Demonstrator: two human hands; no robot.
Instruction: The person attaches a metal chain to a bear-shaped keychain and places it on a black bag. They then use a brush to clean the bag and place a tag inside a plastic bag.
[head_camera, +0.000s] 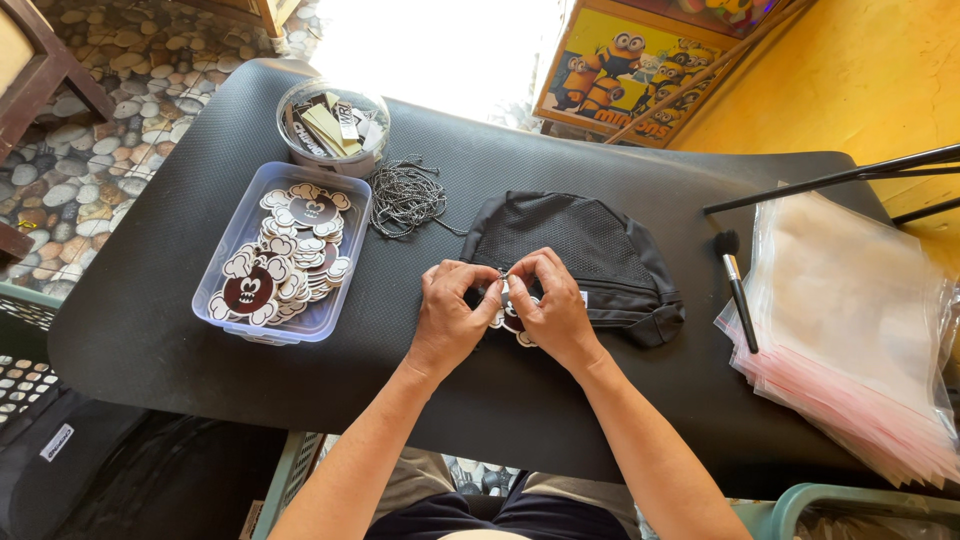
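At frame centre, left hand (447, 315) and right hand (553, 310) are pinching a round tag (512, 325) against the black pouch (585, 250); left of them, a clear tray (225, 290) is holding matching tags.

matt black mesh cloth pouch (590, 255) on a textured matt mat (150, 300); glossy clear plastic bags (850, 320).

Small home-based craft or packing workspace, informal. Black mat-covered table (150, 300) holds stock in bulk: clear tray (215, 290) of identical cartoon die-cut tags, round tub (300, 150) of paper labels, loose pile of beaded cords (405, 195), stack of clear zip bags (850, 320). Domestic surroundings: pebble floor (120, 90), yellow wall (850, 80), cartoon poster (600, 70), wooden furniture leg (50, 70).
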